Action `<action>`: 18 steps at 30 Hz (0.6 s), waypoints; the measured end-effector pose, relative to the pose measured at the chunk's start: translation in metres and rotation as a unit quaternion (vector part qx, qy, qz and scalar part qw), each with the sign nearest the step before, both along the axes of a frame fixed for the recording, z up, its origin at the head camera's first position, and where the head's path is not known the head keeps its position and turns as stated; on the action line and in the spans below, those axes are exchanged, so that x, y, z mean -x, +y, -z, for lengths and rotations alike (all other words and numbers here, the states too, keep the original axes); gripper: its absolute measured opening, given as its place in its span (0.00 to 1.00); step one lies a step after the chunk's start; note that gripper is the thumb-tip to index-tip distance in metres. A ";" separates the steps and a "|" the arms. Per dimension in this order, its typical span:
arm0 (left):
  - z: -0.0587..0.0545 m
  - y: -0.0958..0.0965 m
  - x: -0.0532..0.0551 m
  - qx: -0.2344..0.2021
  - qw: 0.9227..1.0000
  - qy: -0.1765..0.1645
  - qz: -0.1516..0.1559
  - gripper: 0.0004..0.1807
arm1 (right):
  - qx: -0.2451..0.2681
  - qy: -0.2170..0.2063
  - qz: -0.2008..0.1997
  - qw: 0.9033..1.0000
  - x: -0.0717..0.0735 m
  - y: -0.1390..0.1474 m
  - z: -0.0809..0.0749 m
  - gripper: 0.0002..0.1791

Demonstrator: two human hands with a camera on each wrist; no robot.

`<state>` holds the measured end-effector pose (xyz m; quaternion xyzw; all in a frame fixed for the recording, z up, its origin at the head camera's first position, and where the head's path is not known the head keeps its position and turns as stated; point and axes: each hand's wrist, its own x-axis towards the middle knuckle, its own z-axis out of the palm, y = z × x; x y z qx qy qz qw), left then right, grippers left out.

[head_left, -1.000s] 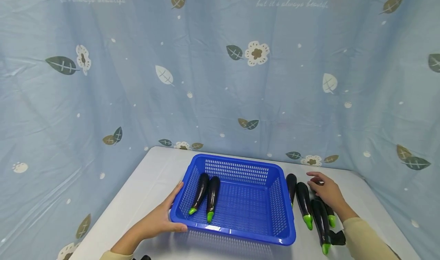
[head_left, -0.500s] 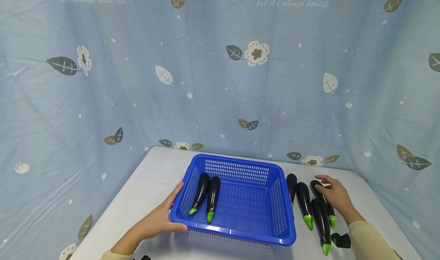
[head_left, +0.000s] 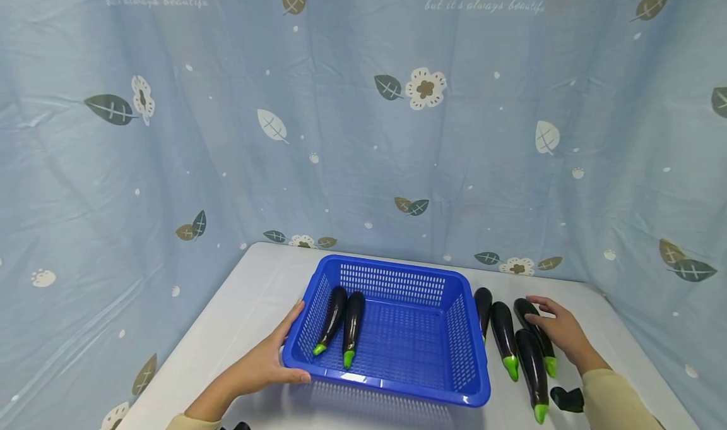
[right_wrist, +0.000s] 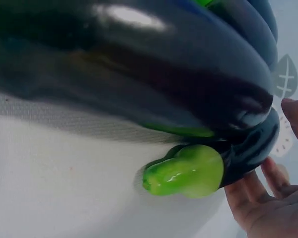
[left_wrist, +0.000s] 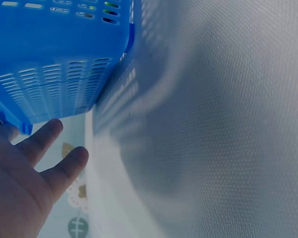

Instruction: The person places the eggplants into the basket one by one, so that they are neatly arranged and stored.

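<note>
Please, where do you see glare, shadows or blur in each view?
Head view: glare on the front rim of the blue basket, patterned shadow before it on the white table; left wrist view: the left hand looks shaded, broad soft-edged shadows across the table; right wrist view: white highlight on the nearest eggplant, whose surface looks slightly blurred.

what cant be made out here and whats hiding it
Head: lower end of the eggplant just right of the basket; the basket's rim covers it.
Head: what the dark thing at the bottom is; the edge cuts it off.
Left wrist: the two eggplants inside; the basket's wall hides all but bits.
Right wrist: one end of the near eggplant; left edge cuts it off.
Right wrist: some fingertips of the right hand, behind the green-tipped eggplant.
</note>
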<state>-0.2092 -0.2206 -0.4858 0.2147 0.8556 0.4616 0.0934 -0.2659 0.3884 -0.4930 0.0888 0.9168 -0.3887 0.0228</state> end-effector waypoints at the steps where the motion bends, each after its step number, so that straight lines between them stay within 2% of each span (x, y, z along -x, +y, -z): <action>1: 0.000 0.000 0.000 0.000 1.000 0.002 0.001 0.72 | 0.006 -0.003 0.000 1.000 0.000 0.001 0.002 0.34; 7: -0.001 0.002 -0.001 -0.001 1.000 -0.014 -0.004 0.72 | 0.019 -0.012 0.006 1.000 0.000 0.005 0.012 0.34; 18: -0.002 0.002 -0.003 0.004 1.000 -0.014 -0.008 0.71 | 0.015 -0.014 -0.005 1.000 0.000 0.005 0.012 0.34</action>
